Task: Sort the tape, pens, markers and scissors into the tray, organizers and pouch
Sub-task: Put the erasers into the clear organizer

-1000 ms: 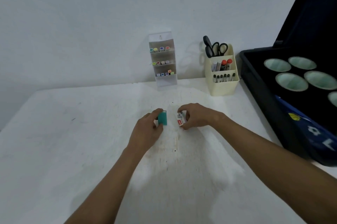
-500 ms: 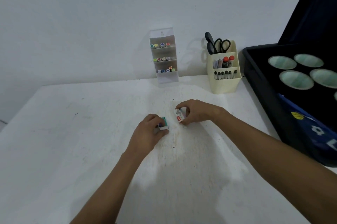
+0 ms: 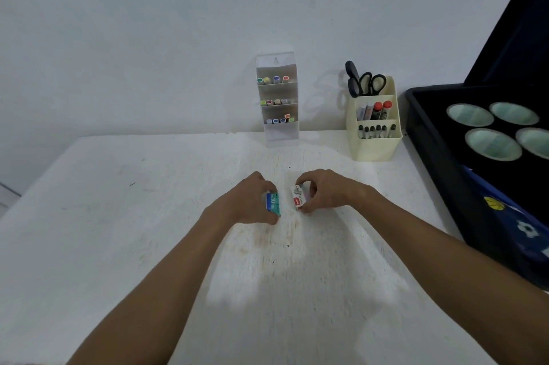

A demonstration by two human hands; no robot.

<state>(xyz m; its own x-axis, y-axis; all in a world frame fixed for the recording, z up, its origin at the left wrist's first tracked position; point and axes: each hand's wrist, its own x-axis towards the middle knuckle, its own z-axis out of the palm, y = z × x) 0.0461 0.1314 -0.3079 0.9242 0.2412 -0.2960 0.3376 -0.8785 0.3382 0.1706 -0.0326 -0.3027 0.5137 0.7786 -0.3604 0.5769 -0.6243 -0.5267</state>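
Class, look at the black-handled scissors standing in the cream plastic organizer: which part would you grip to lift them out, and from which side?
Grip the black-handled scissors by the handle loops, coming from above. They stand blades-down in the back compartment of the cream plastic organizer, so only the loops stick out over its rim; the organizer's walls block a side approach.

Head view. Two bare forearms entered from the near edge, one at near left and one at near right. The left hand (image 3: 251, 201) and the right hand (image 3: 325, 190) were bare: no sleeve, glove, watch or ring was visible on either. Nails too small to tell.
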